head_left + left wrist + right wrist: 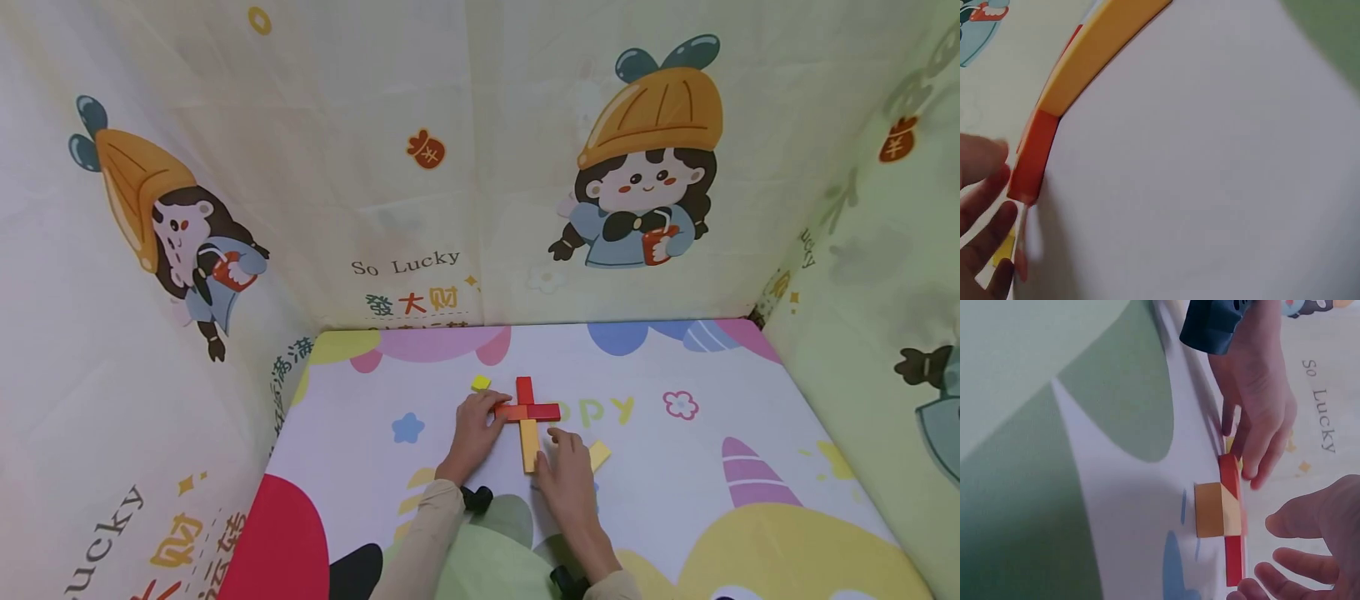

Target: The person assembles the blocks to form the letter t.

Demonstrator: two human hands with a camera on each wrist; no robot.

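Note:
Flat wooden blocks form a cross on the table: a red upright block (524,390) at the back, an orange-red block (512,412) on the left, a red block (544,412) on the right, and a pale yellow-orange block (529,447) pointing toward the person. My left hand (478,422) is at the left end of the orange-red block, fingertips right by it; in the left wrist view the block's near face (1034,156) shows uncovered. Beside the yellow-orange block, my right hand (567,475) has loosely bent, spread fingers; in the right wrist view nothing is between them.
A bright yellow block (481,382) lies behind the left hand. Another pale yellow block (600,455) rests to the right of the right hand, partly hidden by it. Patterned cloth walls (517,208) enclose the printed tabletop (645,467) at the back and sides.

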